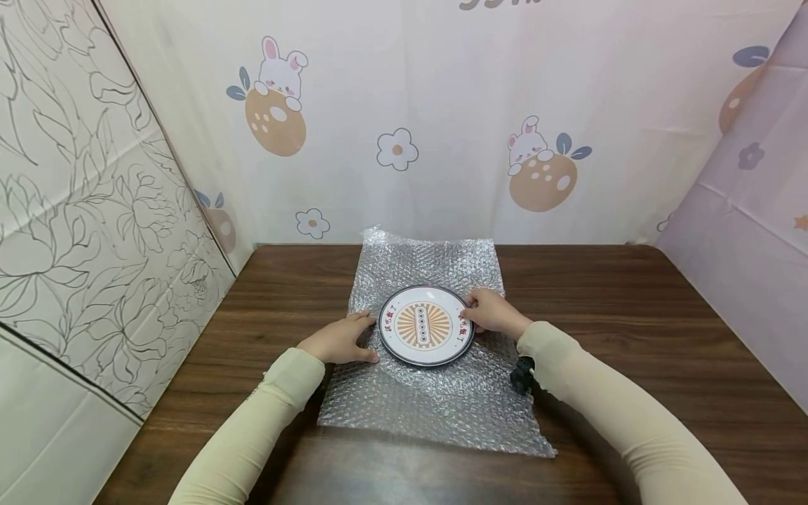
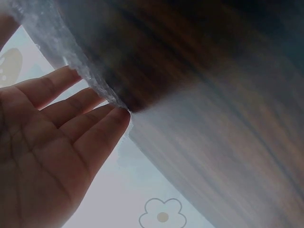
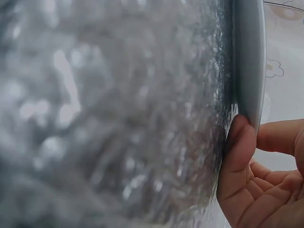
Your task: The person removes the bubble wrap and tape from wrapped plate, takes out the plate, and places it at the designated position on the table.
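A round white plate (image 1: 424, 326) with a dark rim, red characters and an orange sunburst lies face up on a sheet of bubble wrap (image 1: 435, 403). At its right edge my right hand (image 1: 495, 312) pinches the rim. The right wrist view shows that plate (image 3: 251, 61) edge-on, its rim between thumb and finger, just above the bubble wrap (image 3: 118, 114). To the left of the plate rests my left hand (image 1: 341, 341), fingers spread and fairly straight over the wrap. From the left wrist, the fingers of that hand (image 2: 52, 137) reach the edge of the bubble wrap (image 2: 88, 69).
The sheet lies on a dark brown wooden table (image 1: 606, 315). A curtain (image 1: 454, 91) with rabbits and flowers hangs behind the table's back edge. A panel (image 1: 95, 189) with line-drawn flowers stands at the left. Below the right sleeve cuff is a small black object (image 1: 522, 375).
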The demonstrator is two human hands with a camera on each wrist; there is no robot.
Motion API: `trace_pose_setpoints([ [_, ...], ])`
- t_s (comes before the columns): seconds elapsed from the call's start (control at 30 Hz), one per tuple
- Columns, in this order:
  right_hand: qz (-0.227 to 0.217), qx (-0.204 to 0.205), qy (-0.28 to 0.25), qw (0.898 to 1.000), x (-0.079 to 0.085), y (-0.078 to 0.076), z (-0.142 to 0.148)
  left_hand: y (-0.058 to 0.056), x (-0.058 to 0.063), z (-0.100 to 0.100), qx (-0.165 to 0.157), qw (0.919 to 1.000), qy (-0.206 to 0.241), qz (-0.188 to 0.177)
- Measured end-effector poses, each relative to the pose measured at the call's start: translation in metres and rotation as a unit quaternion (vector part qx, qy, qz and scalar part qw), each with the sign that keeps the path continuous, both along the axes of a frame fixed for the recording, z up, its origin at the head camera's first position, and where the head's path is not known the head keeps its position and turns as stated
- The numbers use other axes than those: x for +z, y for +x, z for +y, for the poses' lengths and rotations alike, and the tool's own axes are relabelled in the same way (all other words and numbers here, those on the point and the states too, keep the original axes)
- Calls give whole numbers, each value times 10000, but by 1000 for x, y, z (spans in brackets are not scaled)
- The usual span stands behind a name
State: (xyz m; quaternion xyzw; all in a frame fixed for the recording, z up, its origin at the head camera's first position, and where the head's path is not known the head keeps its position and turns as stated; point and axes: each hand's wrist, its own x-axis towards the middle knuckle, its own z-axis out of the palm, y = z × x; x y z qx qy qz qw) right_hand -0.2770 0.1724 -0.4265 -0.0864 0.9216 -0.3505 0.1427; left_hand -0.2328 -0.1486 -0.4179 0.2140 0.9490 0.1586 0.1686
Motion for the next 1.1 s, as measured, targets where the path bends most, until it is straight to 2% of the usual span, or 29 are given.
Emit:
trace_pose_setpoints([
  [0.2,-98,23,-134,9999,-2,0,3,1,3,0,-47,10000,11,2],
  [0.57,-529,-112,-558,9970,2,1,4,0,1,0,-26,10000,-45,-25],
  [0.87,-473,-112,-762,9959,5,1,5,-1,0,0,-12,10000,-43,-19],
  [1.1,-372,-86,-723,9967,8,1,6,-1,0,0,-40,10000,-14,-15],
])
